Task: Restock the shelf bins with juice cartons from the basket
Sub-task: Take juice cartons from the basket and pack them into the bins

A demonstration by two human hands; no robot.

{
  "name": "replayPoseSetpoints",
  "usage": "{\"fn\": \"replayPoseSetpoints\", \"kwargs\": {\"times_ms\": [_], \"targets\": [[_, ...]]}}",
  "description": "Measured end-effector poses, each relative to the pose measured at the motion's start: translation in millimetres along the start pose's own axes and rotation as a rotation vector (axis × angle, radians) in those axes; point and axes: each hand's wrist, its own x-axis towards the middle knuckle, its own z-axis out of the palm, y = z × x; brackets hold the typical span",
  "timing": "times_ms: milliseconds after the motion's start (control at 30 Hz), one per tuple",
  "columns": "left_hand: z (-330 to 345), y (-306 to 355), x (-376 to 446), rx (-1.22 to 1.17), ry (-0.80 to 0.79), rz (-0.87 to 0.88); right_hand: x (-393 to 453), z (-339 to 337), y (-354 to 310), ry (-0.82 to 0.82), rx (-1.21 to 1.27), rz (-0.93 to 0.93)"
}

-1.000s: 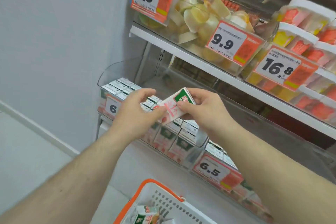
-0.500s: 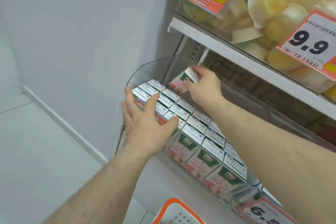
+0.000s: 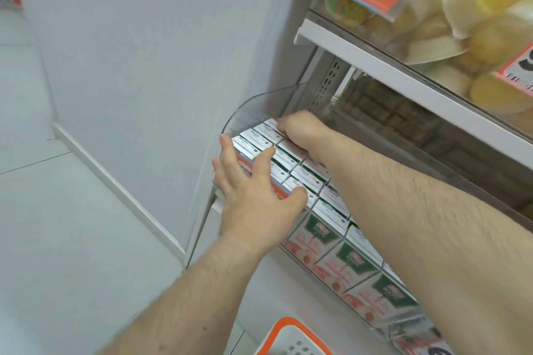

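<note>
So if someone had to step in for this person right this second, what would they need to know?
Left hand: open, fingers spread flat on the front cartons, steadying them.
Right hand: reaching to the back of the clear bin, on the rear carton; grip hidden from view.
Juice cartons stand in tight rows in the bin.
Basket sits below; only its orange rim shows, contents unseen.
Left: seat that carton, check the basket for more.

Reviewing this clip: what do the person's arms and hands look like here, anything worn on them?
Both forearms are bare as far as the frame shows: no sleeves, gloves or watch in view. The left hand and right hand are bare too. Something small shows at the left hand's outer edge, possibly a ring, too small to tell. The right forearm is visibly hairy.
</note>
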Motion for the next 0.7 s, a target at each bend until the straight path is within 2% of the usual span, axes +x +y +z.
{"fn": "replayPoseSetpoints", "kwargs": {"times_ms": [233, 367, 467, 567, 633, 700], "targets": [[-4, 3, 0, 0.012, -0.032, -0.023, -3, -1, -4, -0.067, -0.044, -0.016], [-7, 13, -7, 0.356, 0.004, -0.014, -25, -6, -7, -0.066, -0.122, -0.052], [-7, 19, -20, 0.444, 0.081, 0.099, -48, -11, 4, 0.113, -0.162, -0.100], [-11, 28, -38, 0.391, 0.164, 0.214, -82, -16, 21, 0.259, -0.128, -0.167], [-14, 35, -52, 0.328, 0.073, 0.277, -113, -18, 33, 0.381, -0.087, -0.225], [-14, 40, -69, 0.294, -0.133, 0.299, -148, -17, 47, 0.515, -0.086, -0.332]]}}
